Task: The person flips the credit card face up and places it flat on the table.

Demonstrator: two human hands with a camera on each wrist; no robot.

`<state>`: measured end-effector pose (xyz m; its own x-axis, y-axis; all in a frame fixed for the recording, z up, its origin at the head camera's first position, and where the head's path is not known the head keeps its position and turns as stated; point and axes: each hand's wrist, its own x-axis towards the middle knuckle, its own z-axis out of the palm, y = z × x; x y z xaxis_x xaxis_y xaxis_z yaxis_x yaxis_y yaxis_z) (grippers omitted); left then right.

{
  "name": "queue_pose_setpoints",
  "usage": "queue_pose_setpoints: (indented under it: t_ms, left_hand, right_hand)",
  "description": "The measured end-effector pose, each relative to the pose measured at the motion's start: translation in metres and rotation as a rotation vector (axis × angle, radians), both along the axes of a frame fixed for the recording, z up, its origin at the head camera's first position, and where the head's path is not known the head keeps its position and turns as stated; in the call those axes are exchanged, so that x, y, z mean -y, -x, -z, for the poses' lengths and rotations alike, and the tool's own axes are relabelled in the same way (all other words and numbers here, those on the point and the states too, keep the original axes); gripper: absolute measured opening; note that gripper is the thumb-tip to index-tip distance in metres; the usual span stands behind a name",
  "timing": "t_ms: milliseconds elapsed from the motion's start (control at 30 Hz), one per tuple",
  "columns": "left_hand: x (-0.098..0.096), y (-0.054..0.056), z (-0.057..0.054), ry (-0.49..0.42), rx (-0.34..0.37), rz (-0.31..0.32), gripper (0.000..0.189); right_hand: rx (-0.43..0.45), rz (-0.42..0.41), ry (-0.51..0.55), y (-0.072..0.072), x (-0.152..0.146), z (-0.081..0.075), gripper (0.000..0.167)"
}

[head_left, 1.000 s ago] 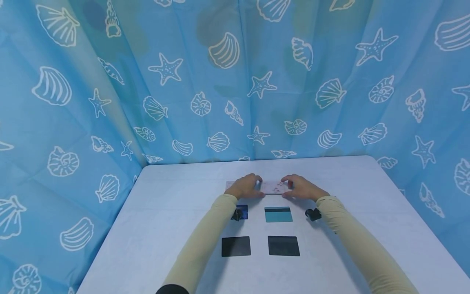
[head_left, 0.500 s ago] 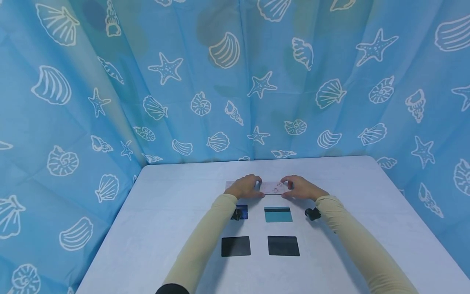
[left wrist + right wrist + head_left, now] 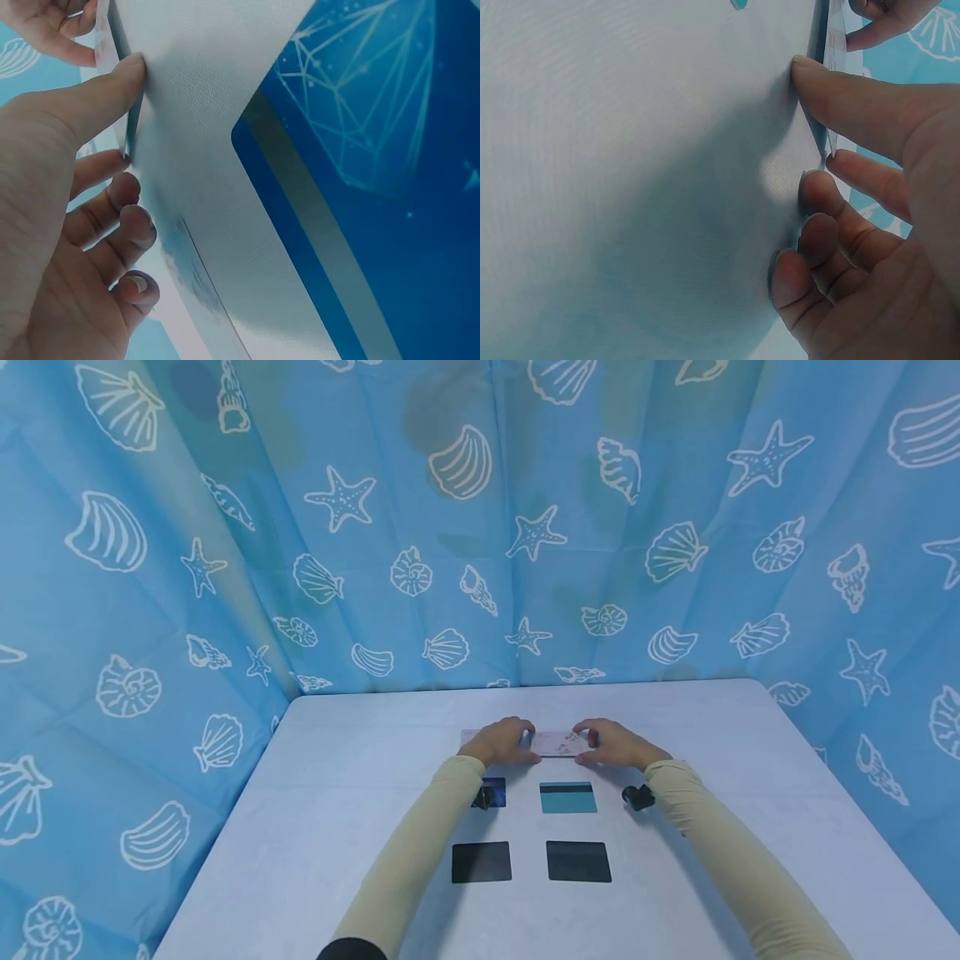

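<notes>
Near the back of the table, my left hand (image 3: 498,742) and my right hand (image 3: 615,745) pinch opposite ends of a pale pink card (image 3: 557,743) with a small floral print. In both wrist views the thumb is on the card's near edge and the index finger on its far edge; the other fingers curl loosely. The card appears slightly tilted off the cloth, with its edge towards the wrist cameras. Another pale card (image 3: 468,737) lies to the left, mostly hidden behind my left hand. Below my left wrist is a blue card (image 3: 360,187) with a grey stripe.
A teal card (image 3: 568,802) with a black stripe lies in front of the held card. Closer to me are two dark cards, one left (image 3: 482,862) and one right (image 3: 578,862). A blue shell-print curtain (image 3: 480,527) hangs behind the white table (image 3: 360,760).
</notes>
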<state>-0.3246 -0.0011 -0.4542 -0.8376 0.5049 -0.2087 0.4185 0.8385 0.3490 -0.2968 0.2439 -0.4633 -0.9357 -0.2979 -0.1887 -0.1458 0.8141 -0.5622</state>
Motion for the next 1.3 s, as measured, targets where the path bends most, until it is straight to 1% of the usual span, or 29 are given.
queue_pose_setpoints:
  t_ms: [267, 400, 633, 800, 967, 1100, 1300]
  left_hand:
    - [0.000, -0.003, -0.001, -0.003, 0.010, -0.001, 0.062]
    - [-0.001, -0.005, -0.001, 0.006, 0.003, 0.006, 0.060]
    - [0.000, -0.008, -0.003, -0.003, -0.005, 0.008, 0.059]
    - [0.000, -0.010, -0.003, -0.023, 0.000, -0.010, 0.059]
    - [0.000, -0.009, 0.000, -0.032, -0.020, -0.018, 0.060]
    - [0.003, -0.009, 0.001, -0.071, -0.023, -0.034, 0.062]
    - [0.018, -0.009, -0.002, -0.172, -0.037, -0.045, 0.061]
  right_hand:
    - [0.023, 0.021, -0.002, -0.003, 0.001, 0.000, 0.065]
    - [0.030, 0.029, -0.003, -0.005, 0.001, 0.001, 0.064]
    - [0.026, 0.031, 0.000, -0.005, 0.001, 0.001, 0.065]
    - [0.014, 0.035, 0.012, -0.006, 0.001, 0.001, 0.065]
    - [0.004, 0.050, 0.024, -0.008, 0.001, 0.001, 0.066]
    - [-0.027, 0.055, 0.065, -0.009, 0.002, -0.001, 0.065]
    - [-0.133, 0.085, 0.118, -0.010, 0.004, -0.006, 0.056]
